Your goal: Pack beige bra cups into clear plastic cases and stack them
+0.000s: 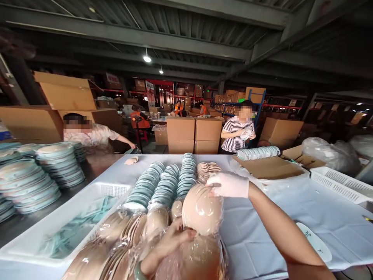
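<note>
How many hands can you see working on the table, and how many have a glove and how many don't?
Gloved hands: 1, the right hand on top of the wrapped pink plate
Bare hands: 1, the left hand at its lower edge
Total: 2

Beige plate (201,210) upright on edge, wrapped in clear film
</note>
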